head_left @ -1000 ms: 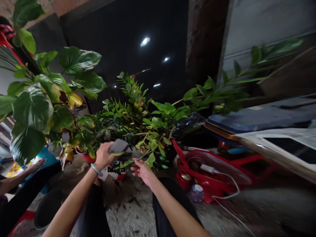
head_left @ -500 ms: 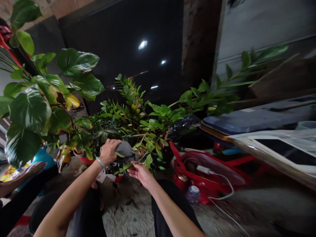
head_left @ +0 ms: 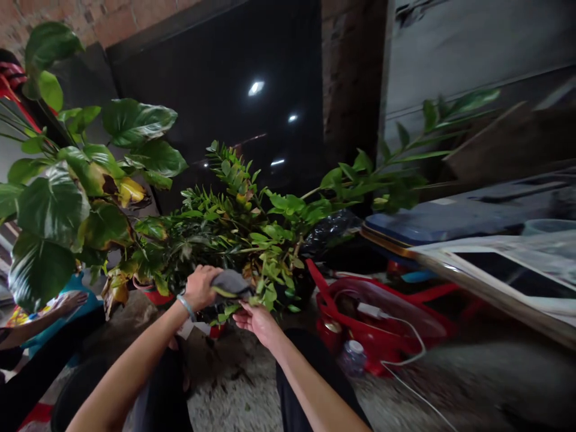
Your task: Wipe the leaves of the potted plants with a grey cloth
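Note:
My left hand (head_left: pixel 201 287), with a pale bracelet at its wrist, is closed round a grey cloth (head_left: pixel 231 283) that has a yellow-green edge. The cloth reaches over toward my right hand (head_left: pixel 257 321), whose thumb and forefinger pinch a leafy stem just below it. The other fingers of that hand are loosely curled. Green leaves (head_left: pixel 270 294) of the low potted plant hang around and above the right fingertips. Behind both hands the dense foliage (head_left: pixel 216 222) hides the pots in part.
A large-leaved plant (head_left: pixel 54 204) rises at the left, near another person's hand (head_left: pixel 74 304). To the right are a red bag (head_left: pixel 382 342) with a white cable, a plastic bottle (head_left: pixel 352 358) and a table edge (head_left: pixel 472 282). A dark panel (head_left: pixel 225 78) stands behind.
The grey cloth has swung right and lies closer to my right hand, over the stem. My left hand has shifted slightly down and right. The camera view has moved a little.

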Motion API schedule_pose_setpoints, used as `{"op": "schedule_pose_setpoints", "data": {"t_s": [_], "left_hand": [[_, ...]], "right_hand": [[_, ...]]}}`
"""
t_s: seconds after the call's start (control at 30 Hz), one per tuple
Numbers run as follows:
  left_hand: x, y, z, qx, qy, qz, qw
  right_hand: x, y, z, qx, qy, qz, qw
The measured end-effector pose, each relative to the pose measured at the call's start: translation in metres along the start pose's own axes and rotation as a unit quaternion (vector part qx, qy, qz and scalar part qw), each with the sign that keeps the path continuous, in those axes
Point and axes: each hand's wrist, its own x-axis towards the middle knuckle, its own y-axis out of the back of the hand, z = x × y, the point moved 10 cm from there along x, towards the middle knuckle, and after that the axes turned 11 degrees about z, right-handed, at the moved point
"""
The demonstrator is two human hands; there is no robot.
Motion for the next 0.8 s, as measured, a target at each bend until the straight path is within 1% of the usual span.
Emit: {"op": "schedule_pose_setpoints", "data": {"t_s": [0.03,0.07,0.1,0.13,0.2,0.23,0.27,0.3,0.33,0.37,0.4,0.43,0.47,0.5,0.53,0.57,0.6,0.63,0.67,0.7,0.73,0.77,0.8], "left_hand": [[-0.008,-0.001,0.002,-0.008,-0.007,-0.018,1.000],[-0.011,0.009,0.003,-0.012,-0.007,-0.009,1.000],[-0.008,0.028,0.004,-0.012,-0.005,0.020,1.000],[0.001,0.053,0.004,-0.011,-0.001,0.065,0.998],[0.022,0.104,0.002,0.001,0.016,0.180,0.984],[0.030,0.123,-0.002,0.008,0.031,0.234,0.972],[0.036,0.134,-0.007,0.018,0.049,0.276,0.960],[0.038,0.134,-0.013,0.027,0.068,0.296,0.953],[0.037,0.123,-0.018,0.033,0.082,0.288,0.953],[0.034,0.103,-0.021,0.036,0.088,0.253,0.963],[0.027,0.076,-0.022,0.032,0.084,0.194,0.977],[0.016,0.047,-0.019,0.019,0.066,0.116,0.991],[0.003,0.023,-0.014,0.001,0.048,0.048,0.998],[-0.010,0.010,-0.009,-0.019,0.034,0.003,0.999],[-0.019,0.008,-0.004,-0.036,0.023,-0.017,0.999],[-0.022,0.017,-0.001,-0.049,0.018,-0.009,0.999],[-0.019,0.036,0.000,-0.057,0.017,0.025,0.998],[-0.011,0.061,-0.001,-0.057,0.019,0.076,0.995],[-0.001,0.090,-0.004,-0.051,0.024,0.139,0.989],[0.009,0.116,-0.009,-0.041,0.028,0.203,0.978],[0.017,0.137,-0.014,-0.024,0.036,0.262,0.964],[0.023,0.150,-0.021,-0.008,0.049,0.306,0.951],[0.026,0.153,-0.028,0.008,0.066,0.329,0.942]], "right_hand": [[0.001,0.002,0.000,-0.006,-0.001,0.002,1.000],[0.001,0.003,0.000,-0.008,-0.001,0.002,1.000],[0.001,0.003,-0.001,-0.007,0.001,0.000,1.000],[0.001,0.003,-0.002,-0.005,0.003,-0.002,1.000],[0.000,0.000,-0.003,0.003,0.007,-0.004,1.000],[0.000,-0.001,-0.004,0.011,0.009,-0.003,1.000],[-0.001,-0.002,-0.004,0.021,0.011,-0.002,1.000],[-0.002,-0.004,-0.005,0.032,0.014,-0.002,0.999],[-0.003,-0.005,-0.005,0.043,0.016,-0.003,0.999],[-0.004,-0.005,-0.005,0.051,0.017,-0.005,0.999],[-0.004,-0.005,-0.005,0.054,0.016,-0.008,0.998],[-0.004,-0.004,-0.004,0.050,0.012,-0.010,0.999],[-0.003,-0.003,-0.002,0.041,0.007,-0.012,0.999],[-0.001,0.000,-0.001,0.029,0.004,-0.012,1.000],[0.000,0.002,0.000,0.014,0.001,-0.010,1.000],[0.002,0.005,0.000,0.002,-0.001,-0.006,1.000],[0.003,0.006,0.000,-0.006,-0.001,-0.003,1.000],[0.004,0.007,-0.001,-0.006,0.001,-0.002,1.000],[0.004,0.006,-0.003,0.000,0.005,-0.003,1.000],[0.003,0.004,-0.005,0.013,0.011,-0.007,1.000],[0.002,0.002,-0.007,0.030,0.019,-0.015,0.999],[0.001,-0.002,-0.009,0.047,0.026,-0.023,0.998],[0.000,-0.004,-0.010,0.060,0.032,-0.030,0.997]]}}
